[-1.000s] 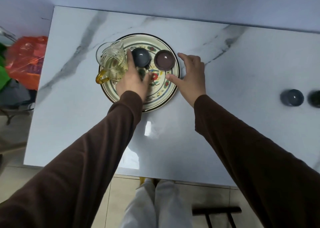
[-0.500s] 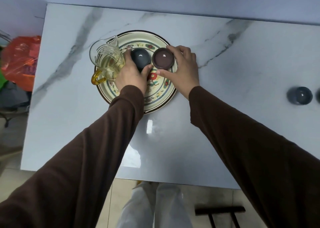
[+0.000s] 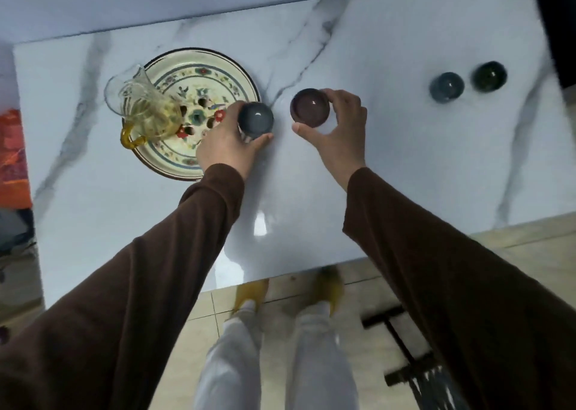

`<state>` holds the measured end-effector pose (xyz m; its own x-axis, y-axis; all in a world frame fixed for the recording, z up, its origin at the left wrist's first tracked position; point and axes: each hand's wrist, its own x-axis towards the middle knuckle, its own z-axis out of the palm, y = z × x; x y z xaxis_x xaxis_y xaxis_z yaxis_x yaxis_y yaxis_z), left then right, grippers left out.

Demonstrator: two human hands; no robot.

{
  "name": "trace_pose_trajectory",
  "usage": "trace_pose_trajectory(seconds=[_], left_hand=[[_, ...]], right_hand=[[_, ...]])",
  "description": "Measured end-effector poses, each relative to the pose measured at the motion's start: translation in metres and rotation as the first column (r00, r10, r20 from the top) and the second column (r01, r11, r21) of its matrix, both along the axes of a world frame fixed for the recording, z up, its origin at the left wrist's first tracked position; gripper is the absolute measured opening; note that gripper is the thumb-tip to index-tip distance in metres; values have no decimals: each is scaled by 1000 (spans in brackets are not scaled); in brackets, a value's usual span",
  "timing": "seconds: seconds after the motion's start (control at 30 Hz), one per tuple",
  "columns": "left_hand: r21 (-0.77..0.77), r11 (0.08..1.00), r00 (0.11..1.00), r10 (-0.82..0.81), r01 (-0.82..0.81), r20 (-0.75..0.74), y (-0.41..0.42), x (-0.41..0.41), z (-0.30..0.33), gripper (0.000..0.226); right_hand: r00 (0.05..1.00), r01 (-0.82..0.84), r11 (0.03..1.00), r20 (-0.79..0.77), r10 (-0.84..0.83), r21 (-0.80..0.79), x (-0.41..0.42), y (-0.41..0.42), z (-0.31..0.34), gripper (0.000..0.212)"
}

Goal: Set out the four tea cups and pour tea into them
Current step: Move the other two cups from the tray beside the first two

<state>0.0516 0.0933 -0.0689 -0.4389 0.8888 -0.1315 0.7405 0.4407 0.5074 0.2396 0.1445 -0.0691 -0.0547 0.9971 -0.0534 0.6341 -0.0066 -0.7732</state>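
Soft, cool, even light, moderately bright. The glossy table (image 3: pixel 389 166) carries a white glare patch near its close edge, between the sleeves, with a fainter sheen below it. Shadows are weak: a soft one under the left hand (image 3: pixel 229 143) and small ones beside the two far cups (image 3: pixel 446 86). Motion blur smears the whole frame, worst at the right edge and on the jug (image 3: pixel 146 110). Wide-angle bending curves the table edges and stretches the sleeves at the corners.
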Motion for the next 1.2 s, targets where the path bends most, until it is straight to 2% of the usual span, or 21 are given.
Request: trace_pose_trajectory(seconds=[0.23,0.47,0.87,1.2], left_hand=[[5,993,993,-115,115,13,-7,105,22,68],[17,988,986,-154,153,68,-10,208,24,65],[-57,976,973,-205,211,107,48,284,14,59],[-83,984,984,-148,156,94,88,341,1,58]], right_hand=[[992,128,992,-19,-128,2,125,-30,24,67],[988,153,988,-10,-153,-20,228,-36,25,67],[978,201,974,-34,-206,-100,307,31,8,64],[994,103,989,-29,-107,-107,357,96,-5,70]])
